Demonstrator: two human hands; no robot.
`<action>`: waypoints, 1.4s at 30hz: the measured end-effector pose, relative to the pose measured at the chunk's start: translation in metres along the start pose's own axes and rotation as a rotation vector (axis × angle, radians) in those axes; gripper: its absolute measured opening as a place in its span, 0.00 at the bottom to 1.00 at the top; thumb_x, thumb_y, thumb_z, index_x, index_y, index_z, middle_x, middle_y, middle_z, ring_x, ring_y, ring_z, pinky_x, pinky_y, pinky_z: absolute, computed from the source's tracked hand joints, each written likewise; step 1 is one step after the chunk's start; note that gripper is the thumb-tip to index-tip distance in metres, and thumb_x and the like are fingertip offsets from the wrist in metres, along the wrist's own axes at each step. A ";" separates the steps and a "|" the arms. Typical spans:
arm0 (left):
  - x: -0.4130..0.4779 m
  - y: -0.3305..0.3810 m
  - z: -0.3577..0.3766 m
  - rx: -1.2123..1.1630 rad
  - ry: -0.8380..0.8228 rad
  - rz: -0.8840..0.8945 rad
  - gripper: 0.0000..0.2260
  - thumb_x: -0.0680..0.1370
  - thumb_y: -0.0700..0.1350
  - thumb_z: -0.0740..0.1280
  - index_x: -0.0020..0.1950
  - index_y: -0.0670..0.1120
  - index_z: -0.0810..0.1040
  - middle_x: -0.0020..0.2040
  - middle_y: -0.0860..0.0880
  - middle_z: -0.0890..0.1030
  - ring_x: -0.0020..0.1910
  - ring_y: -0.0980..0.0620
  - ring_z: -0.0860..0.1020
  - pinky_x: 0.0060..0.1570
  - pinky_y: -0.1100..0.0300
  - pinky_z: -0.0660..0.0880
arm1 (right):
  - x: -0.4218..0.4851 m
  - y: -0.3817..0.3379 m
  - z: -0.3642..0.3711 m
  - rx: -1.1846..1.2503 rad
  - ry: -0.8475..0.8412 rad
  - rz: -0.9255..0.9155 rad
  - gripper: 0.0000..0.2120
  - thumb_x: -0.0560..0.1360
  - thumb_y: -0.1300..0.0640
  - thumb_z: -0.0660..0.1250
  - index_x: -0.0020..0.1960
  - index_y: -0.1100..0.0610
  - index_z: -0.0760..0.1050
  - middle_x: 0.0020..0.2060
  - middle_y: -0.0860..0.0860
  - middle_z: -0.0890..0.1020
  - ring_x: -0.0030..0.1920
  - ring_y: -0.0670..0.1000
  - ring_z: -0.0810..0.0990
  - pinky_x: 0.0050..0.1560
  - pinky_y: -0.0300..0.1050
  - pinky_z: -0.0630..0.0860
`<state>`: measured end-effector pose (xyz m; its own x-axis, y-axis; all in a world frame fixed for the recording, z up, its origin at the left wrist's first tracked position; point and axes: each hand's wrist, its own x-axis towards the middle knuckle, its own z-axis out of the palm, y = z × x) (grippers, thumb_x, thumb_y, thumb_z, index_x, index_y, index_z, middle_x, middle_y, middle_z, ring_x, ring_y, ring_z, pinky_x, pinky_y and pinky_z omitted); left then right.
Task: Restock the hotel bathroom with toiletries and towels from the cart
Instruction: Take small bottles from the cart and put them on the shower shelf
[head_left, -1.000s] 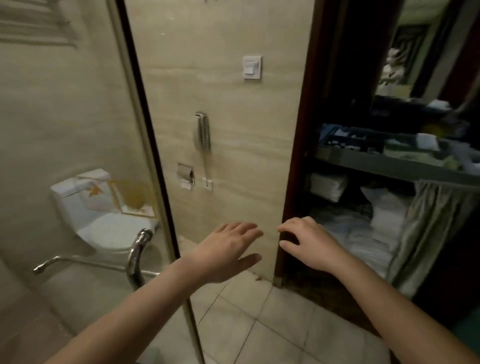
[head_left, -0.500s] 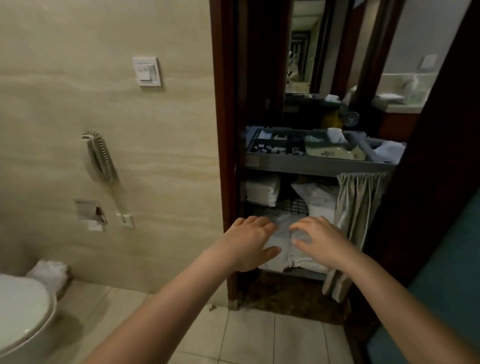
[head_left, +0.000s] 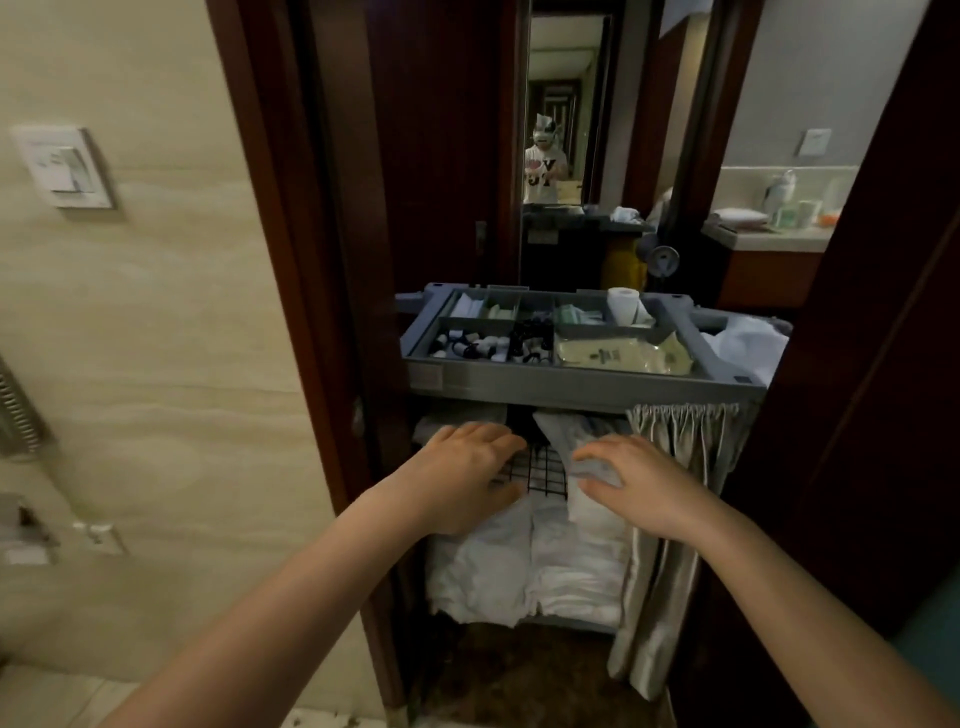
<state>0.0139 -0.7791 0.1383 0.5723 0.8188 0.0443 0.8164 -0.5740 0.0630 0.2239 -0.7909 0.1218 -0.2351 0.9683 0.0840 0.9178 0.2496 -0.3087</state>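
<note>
While both arms stretch toward the doorway, the left hand and the right hand hang side by side before the middle level of the cart, with a gap between them. Both hands hold nothing, with fingers spread and only gently bent. The right hand's fingertips lie against or just in front of a sagging piece of white linen; whether they touch it cannot be told. In the gap between the hands shows a black wire shelf. Directly beneath both hands sits the stack of folded white towels, filling the lower bay. Just to the right of the right hand hangs a gathered curtain. Above the hands is the grey top tray: small bottles over the left hand, cream packets over the right hand, and a toilet roll farther back.

The step in hand looks like fetching towels, with the grasp not yet made. The next move likely calls for both hands to drop to the stack, slide fingers under one folded towel and lift it clear of the wire shelf without dragging its neighbours. The soft cloth will probably sag, so two-handed support suits it.
</note>
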 end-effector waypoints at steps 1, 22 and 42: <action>0.016 -0.002 -0.001 0.007 0.008 -0.009 0.25 0.80 0.56 0.57 0.75 0.51 0.58 0.75 0.50 0.60 0.74 0.50 0.57 0.70 0.55 0.55 | 0.011 0.012 -0.003 0.010 -0.001 -0.010 0.19 0.78 0.50 0.62 0.68 0.52 0.70 0.66 0.50 0.73 0.66 0.51 0.68 0.65 0.45 0.66; 0.261 -0.126 0.038 -0.188 0.017 -0.094 0.23 0.79 0.53 0.60 0.73 0.52 0.62 0.72 0.51 0.64 0.71 0.52 0.62 0.71 0.54 0.59 | 0.252 0.150 0.001 0.103 -0.040 -0.020 0.18 0.78 0.50 0.62 0.68 0.49 0.69 0.66 0.45 0.71 0.67 0.45 0.66 0.66 0.41 0.63; 0.402 -0.294 0.139 -0.217 -0.137 -0.405 0.23 0.81 0.56 0.55 0.74 0.48 0.61 0.73 0.48 0.65 0.72 0.49 0.62 0.69 0.55 0.57 | 0.467 0.189 0.065 0.110 0.000 -0.058 0.14 0.77 0.56 0.63 0.63 0.52 0.74 0.60 0.50 0.77 0.60 0.51 0.74 0.57 0.45 0.70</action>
<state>0.0145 -0.2808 -0.0010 0.2282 0.9608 -0.1574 0.9493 -0.1837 0.2552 0.2670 -0.2916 0.0410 -0.2864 0.9524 0.1048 0.8623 0.3039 -0.4052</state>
